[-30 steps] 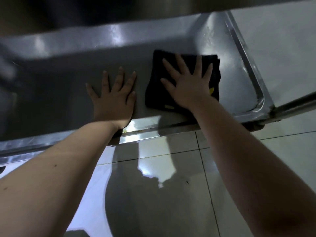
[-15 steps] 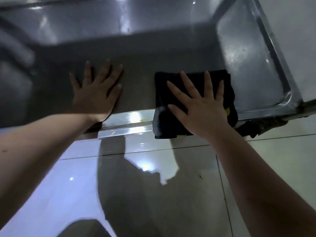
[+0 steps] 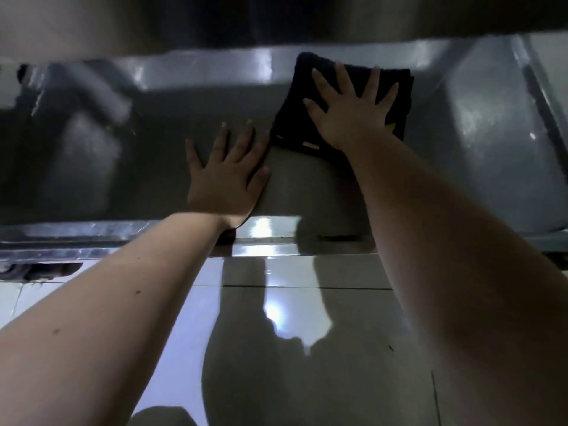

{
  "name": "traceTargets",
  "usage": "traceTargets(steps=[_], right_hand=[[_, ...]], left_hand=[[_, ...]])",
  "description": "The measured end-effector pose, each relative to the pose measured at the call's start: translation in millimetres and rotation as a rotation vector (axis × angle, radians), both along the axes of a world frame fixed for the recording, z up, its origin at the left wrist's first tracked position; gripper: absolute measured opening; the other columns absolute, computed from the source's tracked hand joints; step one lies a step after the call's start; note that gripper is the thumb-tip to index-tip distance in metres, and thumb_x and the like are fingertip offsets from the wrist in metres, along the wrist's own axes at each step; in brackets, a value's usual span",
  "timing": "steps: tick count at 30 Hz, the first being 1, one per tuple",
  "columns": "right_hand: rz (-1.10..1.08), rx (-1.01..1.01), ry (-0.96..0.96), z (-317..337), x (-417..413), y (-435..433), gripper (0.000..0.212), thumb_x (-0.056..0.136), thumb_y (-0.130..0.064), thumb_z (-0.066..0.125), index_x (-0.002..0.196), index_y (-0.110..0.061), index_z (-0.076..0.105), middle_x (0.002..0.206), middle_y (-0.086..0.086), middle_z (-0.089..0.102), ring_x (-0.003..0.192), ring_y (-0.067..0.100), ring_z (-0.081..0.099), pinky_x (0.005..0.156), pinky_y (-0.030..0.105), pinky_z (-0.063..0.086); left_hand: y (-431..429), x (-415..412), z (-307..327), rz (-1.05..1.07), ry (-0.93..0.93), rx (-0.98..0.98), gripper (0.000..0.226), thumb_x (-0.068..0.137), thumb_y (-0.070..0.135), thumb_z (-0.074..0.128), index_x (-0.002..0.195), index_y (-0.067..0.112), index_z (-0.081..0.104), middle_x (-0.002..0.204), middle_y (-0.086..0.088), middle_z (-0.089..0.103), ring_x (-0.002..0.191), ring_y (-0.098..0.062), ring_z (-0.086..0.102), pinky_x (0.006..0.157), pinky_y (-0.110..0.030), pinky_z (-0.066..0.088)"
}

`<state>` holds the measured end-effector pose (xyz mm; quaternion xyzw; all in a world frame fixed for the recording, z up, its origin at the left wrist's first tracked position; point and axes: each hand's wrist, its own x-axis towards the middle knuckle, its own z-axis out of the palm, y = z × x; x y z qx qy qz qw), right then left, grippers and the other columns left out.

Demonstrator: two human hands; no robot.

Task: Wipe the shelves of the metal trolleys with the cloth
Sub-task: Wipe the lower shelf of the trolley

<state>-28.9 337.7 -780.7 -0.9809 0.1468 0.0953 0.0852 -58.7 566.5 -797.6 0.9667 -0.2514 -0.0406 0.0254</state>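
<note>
Low over a trolley's bottom shelf [image 3: 491,155], a person works with both bare arms stretched forward. At left, the left hand [image 3: 226,179] lies flat on the bare metal near the shelf's front rim [image 3: 92,232], fingers [image 3: 242,142] spread wide and holding nothing. Just to its right and farther in, the right hand [image 3: 350,115] presses palm-down on a dark folded cloth [image 3: 295,118], its fingers fanned wide across the fabric rather than curled around it. Lying flat on the shelf, the cloth reaches close to the far rim, and small yellow marks show at its near edge. Another shelf [image 3: 276,20] hangs dim and blurred overhead. Glossy floor tiles [image 3: 307,364] fill the foreground, reflecting light.
</note>
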Motion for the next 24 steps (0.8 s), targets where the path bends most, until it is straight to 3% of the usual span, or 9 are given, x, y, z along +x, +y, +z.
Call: traceTargets(steps=[6, 10, 14, 17, 20, 24], right_hand=[[0.118, -0.024, -0.003, 1.3, -131.9, 30.0, 0.061, 0.092, -0.071, 0.009, 0.148, -0.055, -0.011, 0.162, -0.017, -0.017, 0.146, 0.040, -0.021, 0.112, 0.064, -0.013], [0.106, -0.029, 0.057, 5.6, -179.5, -5.4, 0.060, 0.091, -0.074, 0.010, 0.144, -0.060, -0.015, 0.160, -0.023, -0.019, 0.148, 0.034, -0.020, 0.116, 0.061, -0.009], [-0.016, -0.084, 0.130, 11.9, -194.0, -53.3, 0.062, 0.093, -0.070, 0.020, 0.146, -0.058, -0.010, 0.162, -0.021, -0.013, 0.149, 0.033, -0.015, 0.118, 0.060, -0.004], [-0.064, -0.084, 0.198, 14.5, -192.2, -53.1, 0.063, 0.091, -0.070, 0.021, 0.144, -0.061, -0.012, 0.160, -0.022, -0.018, 0.148, 0.033, -0.019, 0.117, 0.061, -0.007], [-0.052, -0.102, 0.212, 16.6, -173.5, -19.6, 0.064, 0.092, -0.070, 0.017, 0.144, -0.058, -0.018, 0.159, -0.019, -0.024, 0.146, 0.039, -0.020, 0.114, 0.066, -0.007], [0.143, -0.062, 0.124, 9.8, -136.2, 92.4, 0.064, 0.093, -0.072, 0.014, 0.147, -0.054, -0.015, 0.161, -0.015, -0.023, 0.144, 0.046, -0.022, 0.110, 0.070, -0.010]], left_hand=[[-3.9, -1.9, -1.4, 0.023, -0.020, -0.023, 0.055, 0.102, 0.049, 0.022, 0.154, 0.047, 0.003, 0.164, 0.016, 0.000, 0.152, -0.025, -0.002, 0.110, -0.073, -0.002], [-1.0, -0.7, 2.4, 0.012, 0.011, -0.046, 0.055, 0.102, 0.051, 0.024, 0.154, 0.047, 0.005, 0.164, 0.016, 0.000, 0.152, -0.025, -0.003, 0.111, -0.071, -0.004], [15.8, 1.7, 17.9, -0.045, 0.106, -0.135, 0.052, 0.104, 0.046, 0.028, 0.154, 0.045, 0.013, 0.164, 0.014, 0.009, 0.152, -0.023, -0.001, 0.116, -0.063, -0.006], [58.6, 5.5, 23.4, -0.139, 0.011, 0.057, 0.052, 0.103, 0.052, 0.017, 0.153, 0.048, 0.006, 0.165, 0.012, 0.004, 0.152, -0.026, -0.002, 0.115, -0.064, -0.005], [90.9, 3.5, 17.3, -0.064, 0.061, 0.137, 0.052, 0.098, 0.061, 0.011, 0.148, 0.058, -0.006, 0.163, 0.018, -0.008, 0.151, -0.030, -0.009, 0.110, -0.072, -0.008], [96.3, 1.3, 11.0, -0.028, 0.066, 0.075, 0.060, 0.088, 0.067, 0.003, 0.147, 0.060, 0.001, 0.164, 0.018, -0.002, 0.151, -0.030, -0.003, 0.109, -0.074, -0.005]])
